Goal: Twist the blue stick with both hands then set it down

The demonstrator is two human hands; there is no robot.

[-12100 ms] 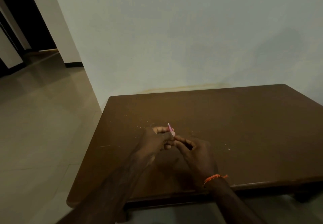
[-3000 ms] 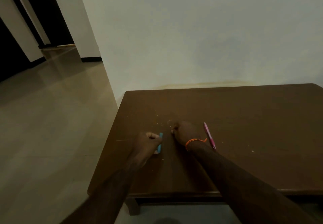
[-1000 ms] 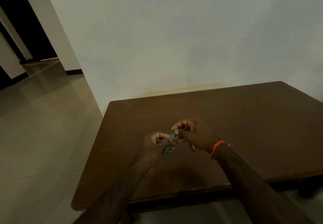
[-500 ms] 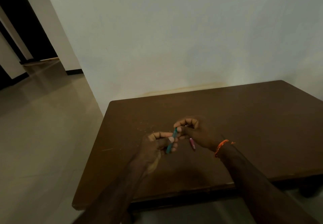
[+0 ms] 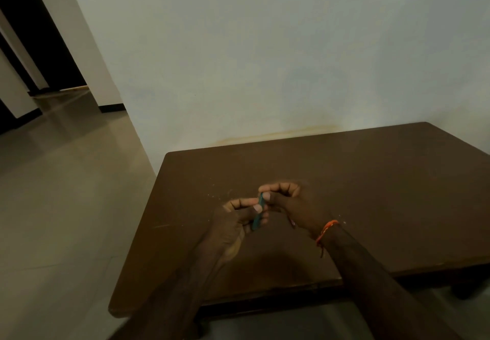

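At the far left a dark doorway (image 5: 31,47) opens onto a pale tiled floor (image 5: 66,207) that runs down along the left side of the scene. A plain light wall (image 5: 265,47) fills the upper middle and right, with a faint yellowish stain where it meets the far edge of the brown wooden table (image 5: 371,180).

Over the table's near-left part, the left hand (image 5: 233,223) comes in from the lower left. Its fingers are curled, and thumb and fingertips pinch the lower half of a teal pen (image 5: 258,213). The pen stands steeply, tilted a little, its lower end tucked against the left palm and its upper end rising between the two hands, above the tabletop rather than lying on it.

Just to the right, the right hand (image 5: 291,204) meets it: fingers bent in an arch, with the thumb and forefinger closed on the pen's top end. So both hands grip the same pen, the left low, the right high, and their fingertips nearly touch.

Under the right hand a small pinkish sliver (image 5: 292,223) shows near the table surface; what it is cannot be told. An orange thread bracelet (image 5: 326,229) circles the right wrist, its loose end hanging down. Small pale specks (image 5: 212,191) dot the wood beyond the left hand.
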